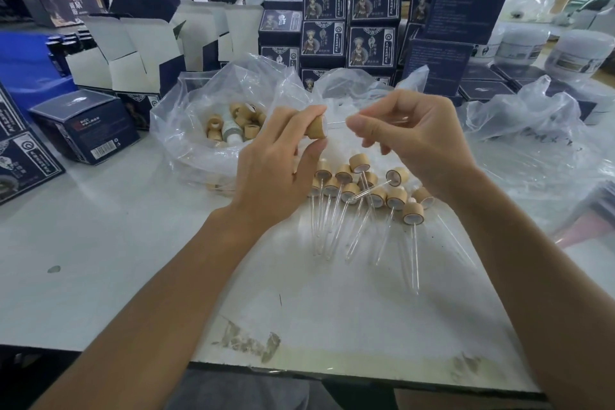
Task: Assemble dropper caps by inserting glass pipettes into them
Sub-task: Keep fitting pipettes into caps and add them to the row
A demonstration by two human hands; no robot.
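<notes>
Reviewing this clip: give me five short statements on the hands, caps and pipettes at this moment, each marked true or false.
1. The left hand grips a wooden dropper cap. True.
2. The right hand is empty. False: it pinches a glass pipette whose end meets the cap's open side.
3. Finished droppers lie in a cluster on the white table below the hands. True.
4. The loose caps sit in a cardboard box. False: they lie in an open clear plastic bag.
5. The dark printed cartons are stacked beyond the bag. True.
</notes>
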